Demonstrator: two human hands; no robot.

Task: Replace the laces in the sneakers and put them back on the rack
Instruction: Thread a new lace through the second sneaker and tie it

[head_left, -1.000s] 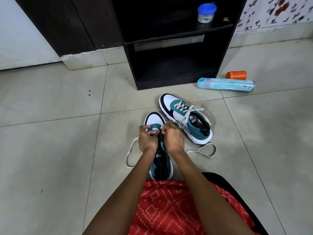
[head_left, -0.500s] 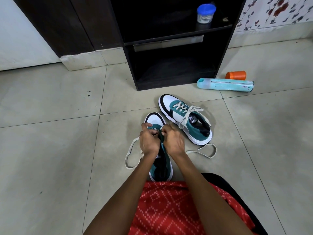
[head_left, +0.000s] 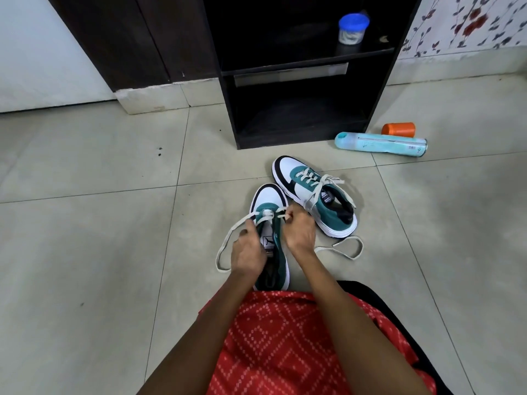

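Pinching the white lace (head_left: 267, 214) from both sides: left hand (head_left: 248, 252) has its fingers curled on the strand off the left eyelets, and right hand (head_left: 299, 233) nips the strand at the right eyelets between thumb and fingertips. Both hands are closed on the lace.

The lace is threaded only through the lowest eyelets of the near sneaker (head_left: 268, 195). That sneaker sits upright on the floor (head_left: 85, 252), toe pointing away, just in front of the red patterned garment (head_left: 285, 337). Slack loops lie on the tile left and right of the shoe.

The 2nd sneaker (head_left: 328, 216) is fully laced and upright on the floor, just right of the 1st and angled, with the toes nearly touching. Neither is on the rack.

The rack (head_left: 228, 109) is a dark unit straight ahead with 2 open compartments. The upper shelf holds 1 clear jar (head_left: 352, 28) with a blue lid and whitish contents I cannot identify. The lower compartment is in shadow.

On the floor right of the rack, a teal spray can (head_left: 379, 142) lies on its side. An orange container (head_left: 398, 129) lies just behind it, contents not visible.
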